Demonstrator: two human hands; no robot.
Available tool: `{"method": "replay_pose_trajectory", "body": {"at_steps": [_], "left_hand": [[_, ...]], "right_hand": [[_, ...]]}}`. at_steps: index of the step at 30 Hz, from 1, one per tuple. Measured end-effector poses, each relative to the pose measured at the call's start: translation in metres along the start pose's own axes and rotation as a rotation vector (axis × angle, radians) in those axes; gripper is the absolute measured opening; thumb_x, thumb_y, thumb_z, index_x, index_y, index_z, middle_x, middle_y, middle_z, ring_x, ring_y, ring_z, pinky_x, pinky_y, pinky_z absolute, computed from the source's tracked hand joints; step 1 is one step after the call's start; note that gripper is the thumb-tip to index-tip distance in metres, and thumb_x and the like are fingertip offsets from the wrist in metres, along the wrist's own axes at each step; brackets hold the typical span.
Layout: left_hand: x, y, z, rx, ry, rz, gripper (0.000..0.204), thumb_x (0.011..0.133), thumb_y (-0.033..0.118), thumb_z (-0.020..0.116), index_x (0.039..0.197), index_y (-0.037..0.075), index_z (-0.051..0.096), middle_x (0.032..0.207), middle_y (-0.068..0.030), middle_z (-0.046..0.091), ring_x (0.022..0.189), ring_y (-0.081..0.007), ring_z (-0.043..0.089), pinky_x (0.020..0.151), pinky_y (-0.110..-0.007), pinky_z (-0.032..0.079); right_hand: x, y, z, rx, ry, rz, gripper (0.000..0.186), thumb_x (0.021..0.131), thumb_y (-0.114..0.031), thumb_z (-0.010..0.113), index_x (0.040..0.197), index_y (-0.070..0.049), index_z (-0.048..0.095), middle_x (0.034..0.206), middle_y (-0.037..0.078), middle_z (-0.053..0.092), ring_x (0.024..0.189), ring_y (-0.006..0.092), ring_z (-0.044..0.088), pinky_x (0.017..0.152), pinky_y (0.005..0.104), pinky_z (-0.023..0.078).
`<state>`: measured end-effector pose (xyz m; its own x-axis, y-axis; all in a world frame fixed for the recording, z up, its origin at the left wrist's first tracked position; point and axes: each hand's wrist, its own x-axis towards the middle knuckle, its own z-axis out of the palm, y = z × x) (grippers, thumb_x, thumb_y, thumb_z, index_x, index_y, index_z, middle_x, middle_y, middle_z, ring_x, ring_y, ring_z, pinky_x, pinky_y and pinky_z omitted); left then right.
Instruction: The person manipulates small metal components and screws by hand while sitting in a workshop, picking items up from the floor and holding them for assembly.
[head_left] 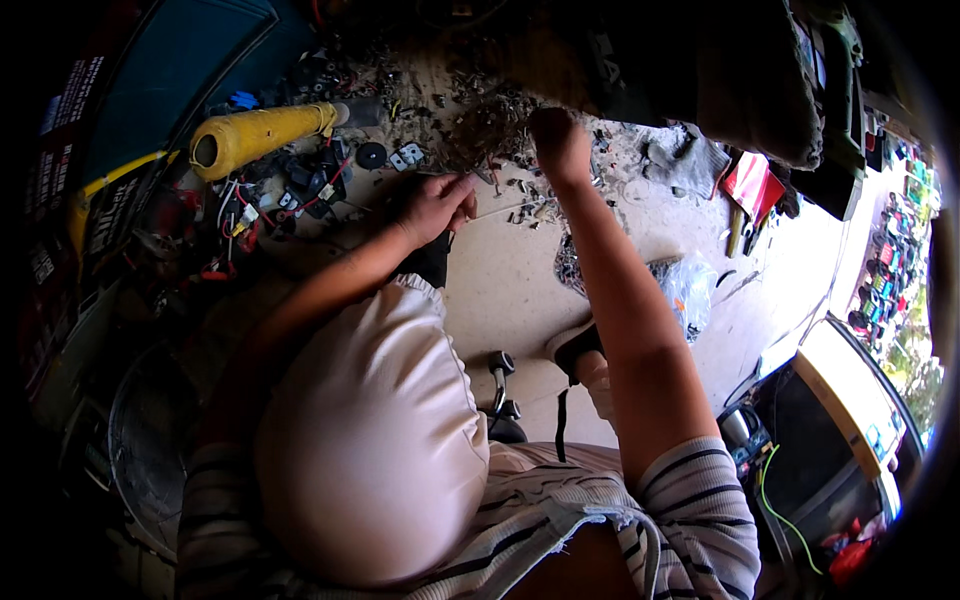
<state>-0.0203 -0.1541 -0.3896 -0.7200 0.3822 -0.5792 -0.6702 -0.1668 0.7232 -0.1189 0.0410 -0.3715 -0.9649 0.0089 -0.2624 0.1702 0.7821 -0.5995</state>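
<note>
My left hand [438,208] is low over the floor, its fingers curled and thumb pressed to them near the edge of a pile of small screws and metal bits [490,125]. What they hold, if anything, I cannot make out. Farther forward, my right hand [560,148] is closed at the right side of that pile, its knuckles in shadow. Its grip is hidden. Small loose screws [540,208] lie scattered on the pale floor [500,270] between and below my hands. A black round disc [371,155] and a metal plate with holes [406,157] lie left of the pile.
A yellow tube [255,138] lies at the left above tangled wires and black parts [320,185]. To the right are a grey cloth [685,162], a red packet [752,185] and a clear plastic bag [688,290]. My pale-covered left knee [370,430] rises in front. A caster [502,362] stands beside it.
</note>
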Motion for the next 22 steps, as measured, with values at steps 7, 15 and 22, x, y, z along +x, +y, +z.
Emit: {"method": "replay_pose_trajectory", "body": {"at_steps": [7, 15, 22], "left_hand": [[-0.004, 0.001, 0.003, 0.124, -0.001, 0.035, 0.037, 0.095, 0.029, 0.046, 0.069, 0.004, 0.052, 0.057, 0.0003, 0.051, 0.043, -0.0046, 0.042, 0.042, -0.021, 0.034], [-0.005, -0.002, 0.004, 0.145, 0.019, 0.061, 0.036, 0.094, 0.028, 0.047, 0.068, 0.004, 0.051, 0.057, 0.0001, 0.051, 0.042, -0.0049, 0.042, 0.042, -0.021, 0.034], [-0.002, -0.003, 0.002, 0.167, -0.006, 0.065, 0.035, 0.094, 0.029, 0.047, 0.071, 0.003, 0.053, 0.056, 0.0003, 0.052, 0.043, -0.0055, 0.043, 0.043, -0.021, 0.035]], "right_hand": [[0.030, 0.007, 0.011, -0.271, 0.053, -0.036, 0.024, 0.081, -0.023, 0.050, 0.088, -0.005, 0.064, 0.079, 0.021, 0.063, 0.074, 0.0403, 0.060, 0.066, 0.0481, 0.049], [-0.009, 0.003, 0.012, 0.531, -0.013, 0.021, 0.018, 0.084, -0.016, 0.059, 0.094, 0.000, 0.060, 0.083, 0.013, 0.064, 0.079, 0.0241, 0.063, 0.071, 0.0339, 0.051], [-0.058, -0.023, 0.004, 1.399, -0.236, 0.300, 0.017, 0.086, -0.006, 0.061, 0.101, -0.002, 0.057, 0.092, 0.006, 0.063, 0.082, 0.0141, 0.061, 0.074, 0.0270, 0.051]]}}
